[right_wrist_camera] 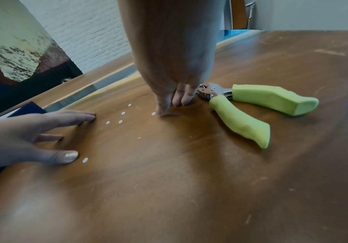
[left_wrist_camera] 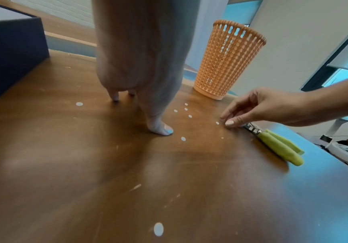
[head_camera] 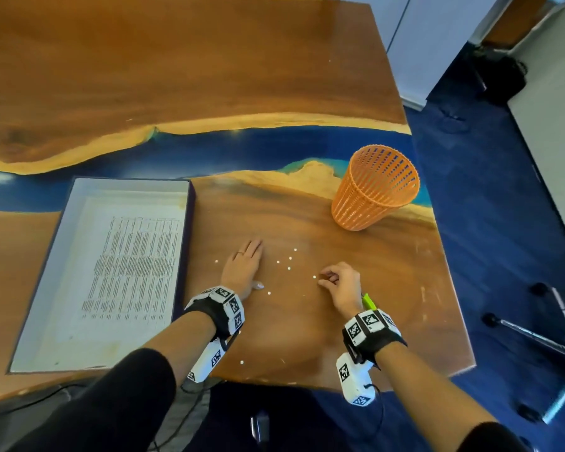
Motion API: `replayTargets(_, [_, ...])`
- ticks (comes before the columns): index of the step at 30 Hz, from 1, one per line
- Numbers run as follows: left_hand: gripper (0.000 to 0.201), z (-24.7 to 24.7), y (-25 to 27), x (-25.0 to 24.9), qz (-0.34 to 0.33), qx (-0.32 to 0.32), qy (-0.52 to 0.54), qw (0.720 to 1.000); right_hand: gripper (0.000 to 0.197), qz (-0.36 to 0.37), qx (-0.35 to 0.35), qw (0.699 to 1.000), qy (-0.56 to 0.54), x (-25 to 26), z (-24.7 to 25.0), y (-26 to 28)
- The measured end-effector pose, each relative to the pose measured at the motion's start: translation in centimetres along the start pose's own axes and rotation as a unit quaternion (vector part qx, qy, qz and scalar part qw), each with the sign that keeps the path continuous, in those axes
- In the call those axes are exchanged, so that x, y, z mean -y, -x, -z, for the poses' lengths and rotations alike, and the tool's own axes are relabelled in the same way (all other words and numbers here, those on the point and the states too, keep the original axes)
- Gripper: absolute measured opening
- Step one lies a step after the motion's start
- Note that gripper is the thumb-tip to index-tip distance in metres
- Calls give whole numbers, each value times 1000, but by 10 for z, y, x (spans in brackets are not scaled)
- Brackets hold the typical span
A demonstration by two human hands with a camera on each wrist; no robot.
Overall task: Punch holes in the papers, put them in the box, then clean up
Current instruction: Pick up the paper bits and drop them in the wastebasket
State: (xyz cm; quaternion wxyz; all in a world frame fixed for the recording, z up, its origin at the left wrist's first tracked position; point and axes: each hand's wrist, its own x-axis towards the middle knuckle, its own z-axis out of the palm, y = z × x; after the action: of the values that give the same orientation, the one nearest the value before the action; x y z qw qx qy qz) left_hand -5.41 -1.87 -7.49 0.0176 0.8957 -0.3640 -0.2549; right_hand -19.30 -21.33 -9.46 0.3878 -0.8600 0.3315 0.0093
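Note:
Several white paper dots [head_camera: 288,268] [left_wrist_camera: 183,139] [right_wrist_camera: 120,121] lie scattered on the wooden table between my hands. My left hand [head_camera: 243,269] [left_wrist_camera: 148,98] [right_wrist_camera: 33,129] lies flat on the table with straight fingers, just left of the dots. My right hand [head_camera: 338,282] [left_wrist_camera: 258,106] [right_wrist_camera: 173,82] has curled fingers; thumb and fingertips touch the table beside one dot, and I see nothing between them. The green-handled hole punch [head_camera: 368,301] [left_wrist_camera: 279,146] [right_wrist_camera: 252,106] lies just behind that hand. The printed papers [head_camera: 134,262] lie inside the open box [head_camera: 128,185] [left_wrist_camera: 12,49] at the left.
An orange slatted basket [head_camera: 375,187] [left_wrist_camera: 227,60] stands upright at the back right, near the table's right edge. A chair base [head_camera: 542,337] sits on the blue carpet to the right. One stray dot [head_camera: 241,362] lies near the front edge.

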Motion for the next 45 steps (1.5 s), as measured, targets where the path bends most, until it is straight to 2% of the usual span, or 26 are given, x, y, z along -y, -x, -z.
replayTargets(5, [101,-4,-2,-6,24,-4,-11,1000,15,46,19,999,11,-2,-7,1])
replayTargets(11, [101,-4,-2,-8,32,11,-17,999,9,77,3,996,41,0,-13,-4])
replayTargets(17, [102,-4,-4,-10,35,13,-19,999,6,67,7,995,67,2,-13,-6])
replayTargets(25, [101,-4,-2,-9,31,16,-15,999,7,63,51,990,118,9,-11,-11])
replayTargets(33, [101,-2,-3,-9,24,20,-28,999,11,51,68,988,126,10,-12,-12])
replayTargets(38, [100,-2,-2,-8,23,26,-31,999,11,60,62,990,114,8,-14,-10])
replayTargets(42, [99,-2,-2,-7,20,30,-27,999,3,64,28,996,54,2,-13,-7])
replayTargets(45, [100,-3,-2,-7,19,26,-32,999,6,72,8,997,25,-1,-10,-3])
